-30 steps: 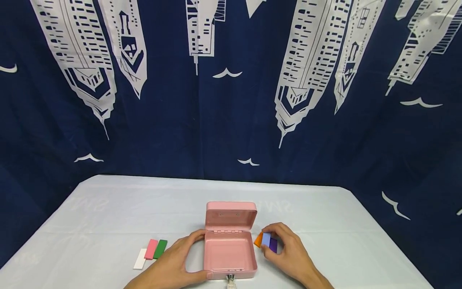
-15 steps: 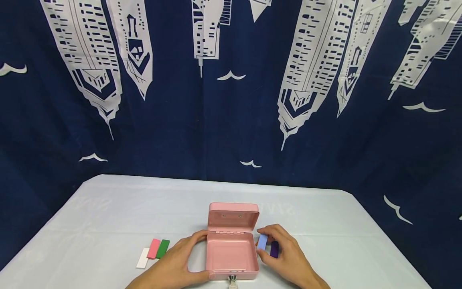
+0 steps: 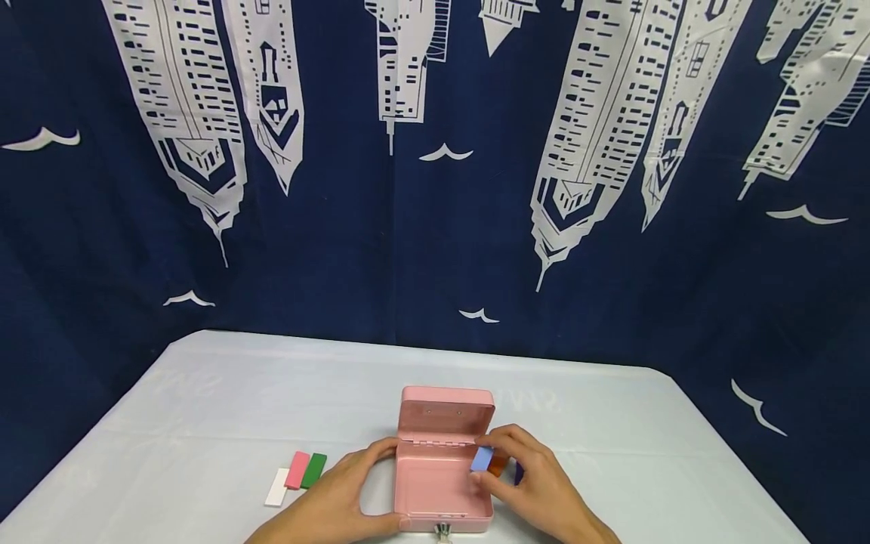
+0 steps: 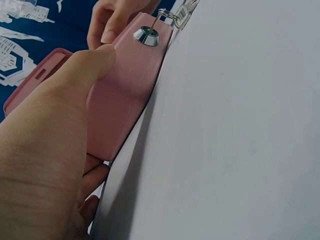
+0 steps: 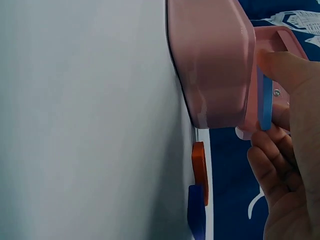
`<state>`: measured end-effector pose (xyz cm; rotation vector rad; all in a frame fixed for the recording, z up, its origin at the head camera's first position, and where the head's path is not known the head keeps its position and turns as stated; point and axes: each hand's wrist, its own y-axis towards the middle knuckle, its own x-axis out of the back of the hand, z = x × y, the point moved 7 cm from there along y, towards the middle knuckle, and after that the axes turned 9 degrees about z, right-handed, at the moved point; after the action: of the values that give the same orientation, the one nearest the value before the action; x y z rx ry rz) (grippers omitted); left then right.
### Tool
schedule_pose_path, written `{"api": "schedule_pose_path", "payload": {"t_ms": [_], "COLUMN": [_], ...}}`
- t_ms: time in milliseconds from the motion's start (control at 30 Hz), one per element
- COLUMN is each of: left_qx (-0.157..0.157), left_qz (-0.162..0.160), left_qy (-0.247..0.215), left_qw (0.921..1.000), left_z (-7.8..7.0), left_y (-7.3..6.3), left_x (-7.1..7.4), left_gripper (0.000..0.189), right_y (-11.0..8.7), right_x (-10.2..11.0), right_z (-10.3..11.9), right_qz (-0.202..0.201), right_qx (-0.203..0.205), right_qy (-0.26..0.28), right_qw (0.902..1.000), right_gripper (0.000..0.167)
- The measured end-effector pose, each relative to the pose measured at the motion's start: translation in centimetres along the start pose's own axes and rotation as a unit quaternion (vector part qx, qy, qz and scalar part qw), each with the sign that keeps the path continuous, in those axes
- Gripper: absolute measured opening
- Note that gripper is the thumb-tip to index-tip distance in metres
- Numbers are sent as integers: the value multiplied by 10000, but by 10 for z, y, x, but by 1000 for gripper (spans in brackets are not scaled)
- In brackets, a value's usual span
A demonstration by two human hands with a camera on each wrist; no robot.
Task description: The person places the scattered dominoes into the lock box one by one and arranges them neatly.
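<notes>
1. The left hand (image 3: 347, 495) grasps the pink metal box with raised lid (image 3: 435, 483) at its left side, thumb at the front corner; some of its fingers are hidden behind the box.
2. The right hand (image 3: 530, 483) pinches the light-blue, flat, oblong block (image 3: 482, 459) between thumb and fingers. This block is in the air at the right wall of the box; if it touches the rim, I cannot tell.
3. Under this hand, the orange oblong block (image 5: 200, 167) and the dark purple oblong block (image 5: 197, 212) lie on the counter, with ends meeting in the right wrist view. From the head view, the hand covers most of the purple one.
4. Left of the box lie the thin white block (image 3: 276, 487), the rose-pink block (image 3: 297, 470) and the green block (image 3: 313, 471), side by side. All blocks seem smooth; their material is hard to know.
5. The box has rounded corners and glossy paint. Its round silver lock (image 4: 147, 35) holds a metal key on a ring (image 4: 184, 15), which the head view cuts off at the bottom.
6. The counter (image 3: 204, 400) wears a white, faintly creased cover, with pale, unreadable letters. Behind hangs a navy cloth (image 3: 340, 249) with upside-down white towers, cut off at the top.
</notes>
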<state>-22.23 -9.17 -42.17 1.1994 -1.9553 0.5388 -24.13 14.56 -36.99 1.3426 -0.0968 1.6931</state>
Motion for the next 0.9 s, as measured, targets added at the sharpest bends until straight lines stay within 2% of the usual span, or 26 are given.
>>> {"api": "schedule_pose_path", "payload": {"t_ms": [267,433,600,767,900], "left_qx": [131,114,190,96,-25], "left_qz": [80,109,215,144,94], "left_qy": [-154,-210,-335,-118,35], "left_qw": [9998,9997,9990,9998,9999], "left_z": [3,3,4,2,2], "left_y": [0,0,0,-1,-1], "left_x": [-2,-1,-1,-1,-1], "left_gripper": [87,88,87,87,86], "right_y": [5,8,16,24,30], "right_x": [-3,-6,-11,-18,-26], "right_z": [8,19,30,40,44], "right_qz": [291,415,660,724,824], "right_qx": [121,422,420,634,639], "right_qy": [62,166,189,276,448], "right_qw": [9995,9981,9968,9950,9935], "right_gripper": [35,34,36,37,36]}}
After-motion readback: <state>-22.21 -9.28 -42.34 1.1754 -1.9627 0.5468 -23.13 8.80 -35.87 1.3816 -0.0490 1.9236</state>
